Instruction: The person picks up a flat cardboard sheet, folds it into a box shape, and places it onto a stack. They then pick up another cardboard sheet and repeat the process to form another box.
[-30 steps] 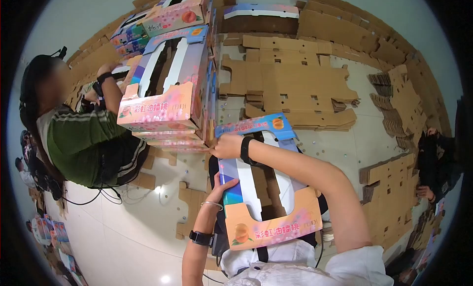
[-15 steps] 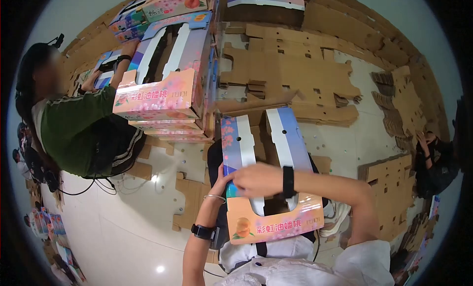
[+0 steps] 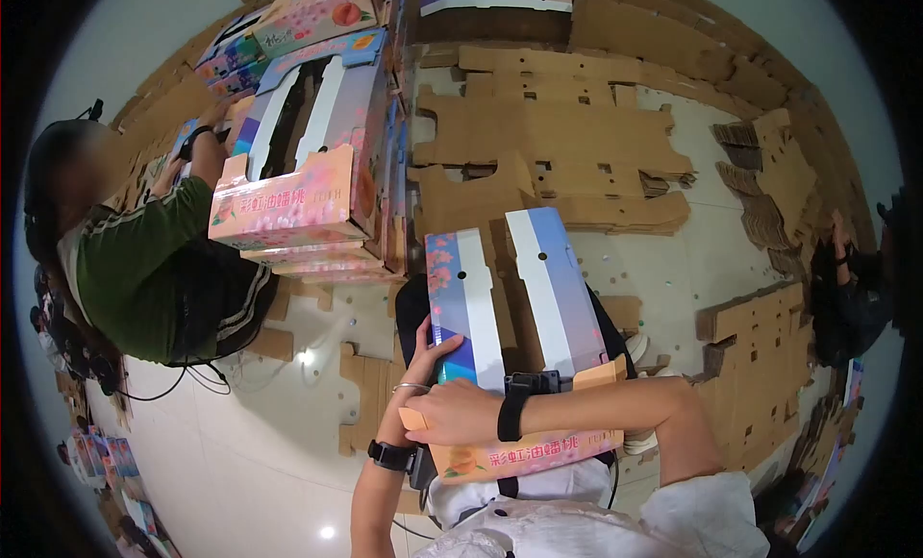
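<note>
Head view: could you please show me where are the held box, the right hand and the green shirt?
Held box (image 3: 544, 313): head view, on the white strip of its flap.
Right hand (image 3: 460, 412): head view, on its back.
Green shirt (image 3: 139, 260): head view, on the green cloth.

A stack of printed boxes (image 3: 293, 200) stands at ten o'clock, with a person in green (image 3: 139, 250) at nine. Flattened cardboard (image 3: 548, 125) covers the floor (image 3: 236, 443) at one o'clock, and a dark-clothed person (image 3: 846, 303) is at three.
</note>
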### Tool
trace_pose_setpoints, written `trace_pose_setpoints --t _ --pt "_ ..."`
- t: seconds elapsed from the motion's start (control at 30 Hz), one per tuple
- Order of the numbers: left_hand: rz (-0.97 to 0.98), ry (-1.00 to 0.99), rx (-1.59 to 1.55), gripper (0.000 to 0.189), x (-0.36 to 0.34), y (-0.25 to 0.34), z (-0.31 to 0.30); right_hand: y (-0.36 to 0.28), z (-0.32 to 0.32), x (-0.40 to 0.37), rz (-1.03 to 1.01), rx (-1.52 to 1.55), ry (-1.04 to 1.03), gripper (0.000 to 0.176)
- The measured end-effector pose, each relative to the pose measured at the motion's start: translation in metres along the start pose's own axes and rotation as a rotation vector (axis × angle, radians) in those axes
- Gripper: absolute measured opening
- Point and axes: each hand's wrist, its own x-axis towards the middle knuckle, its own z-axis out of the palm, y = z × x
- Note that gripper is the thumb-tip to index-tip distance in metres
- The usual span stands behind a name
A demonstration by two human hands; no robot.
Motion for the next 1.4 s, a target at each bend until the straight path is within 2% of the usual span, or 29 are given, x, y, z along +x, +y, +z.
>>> trace_pose_setpoints --t 0.03,0.1,0.17,0.2,0.23,0.27,0.37,0.43,0.47,0.5,0.57,0.6,0.63,0.67,0.7,0.77,0.8,0.83,0.9,0.97,1.03,1.07,1.1,1.17,1.23,1.27,1.3,1.33,1.4 --pt "-0.016 -0.035 -0.009 0.090 0.003 -0.001 -0.005 0.000 -0.010 -0.001 0.004 -0.003 0.009 0.036" --pt "-0.038 -0.063 -0.025 0.090 0.004 0.003 -0.013 0.001 -0.031 -0.006 -0.026 0.062 -0.141 0.037" --pt "-0.123 -0.106 -0.098 0.087 -0.004 0.011 -0.014 0.020 -0.058 -0.027 -0.137 0.084 0.049 0.040" --pt "-0.125 -0.108 -0.096 0.087 -0.007 0.013 -0.014 0.023 -0.075 -0.036 -0.024 -0.035 0.087 0.039" --pt "-0.125 -0.114 -0.096 0.083 -0.010 0.014 -0.014 0.042 -0.087 -0.044 -0.092 -0.092 0.211 0.039" --pt "-0.124 -0.123 -0.096 0.078 -0.012 0.015 -0.012 0.049 -0.104 -0.056 -0.048 -0.223 0.261 0.039" --pt "-0.111 -0.125 -0.090 0.074 -0.013 0.015 -0.012 0.067 -0.129 -0.095 0.234 -0.375 0.052 0.040" --pt "0.204 -0.058 0.182 0.074 -0.007 0.013 -0.015 0.087 -0.118 -0.108 0.278 -0.440 0.024 0.039" --pt "0.439 -0.061 0.223 0.074 -0.014 0.012 -0.010 0.094 -0.114 -0.113 0.308 -0.497 -0.012 0.042" --pt "0.439 -0.062 0.219 0.074 -0.029 0.023 -0.001 0.091 -0.119 -0.117 0.310 -0.501 -0.014 0.042" --pt "0.717 0.084 1.036 0.080 -0.060 0.055 0.015 0.081 -0.135 -0.121 0.404 -0.362 0.118 0.048" --pt "0.717 0.085 1.036 0.080 -0.075 0.068 0.026 0.082 -0.142 -0.128 0.403 -0.333 0.155 0.038" --pt "0.716 0.006 1.151 0.085 -0.088 0.079 0.039 0.086 -0.149 -0.139 0.401 -0.334 0.154 0.038" --pt "0.711 -0.076 1.266 0.090 -0.097 0.085 0.046 0.091 -0.155 -0.153 0.402 -0.287 0.214 0.028" --pt "0.710 -0.074 1.266 0.090 -0.103 0.087 0.048 0.094 -0.160 -0.167 0.402 -0.238 0.275 0.025" --pt "0.651 0.016 1.146 0.096 -0.110 0.087 0.049 0.096 -0.164 -0.196 0.558 -0.257 0.385 0.054" --pt "0.604 0.019 1.091 0.094 -0.112 0.086 0.041 0.094 -0.168 -0.205 0.747 -0.233 0.288 0.075" --pt "0.605 0.014 1.093 0.094 -0.112 0.082 0.029 0.119 -0.156 -0.223 0.751 -0.232 0.292 0.075" --pt "0.520 0.030 0.781 0.090 -0.109 0.074 0.002 0.197 -0.106 -0.268 0.398 0.312 0.705 0.082" --pt "0.477 0.005 0.728 0.086 -0.110 0.076 -0.013 0.217 -0.078 -0.286 0.584 0.718 0.642 0.075" --pt "0.437 -0.013 0.670 0.084 -0.112 0.086 -0.016 0.216 -0.057 -0.298 0.712 1.005 0.599 0.061" --pt "0.380 -0.061 0.574 0.086 -0.116 0.099 -0.012 0.215 -0.056 -0.303 0.711 1.005 0.602 0.061" --pt "0.322 -0.107 0.478 0.088 -0.120 0.109 -0.007 0.205 -0.060 -0.308 0.679 1.003 0.668 0.053" --pt "0.386 -0.139 0.475 0.083 -0.123 0.122 0.004 0.195 -0.064 -0.318 0.642 1.004 0.745 0.046" --pt "0.518 -0.130 0.504 0.067 -0.125 0.136 0.010 0.193 -0.068 -0.334 0.610 0.975 0.881 0.042" --pt "0.551 -0.123 0.515 0.061 -0.124 0.146 0.006 0.186 -0.074 -0.346 0.727 0.994 0.915 0.042" --pt "0.591 -0.117 0.521 0.056 -0.119 0.157 0.006 0.183 -0.081 -0.354 0.719 0.982 0.924 0.042" --pt "0.686 -0.060 0.597 0.050 -0.120 0.162 0.017 0.177 -0.079 -0.362 0.662 0.982 1.129 0.042" --pt "0.674 -0.142 0.513 0.051 -0.121 0.200 0.038 0.190 -0.068 -0.378 0.526 0.925 1.495 0.043"
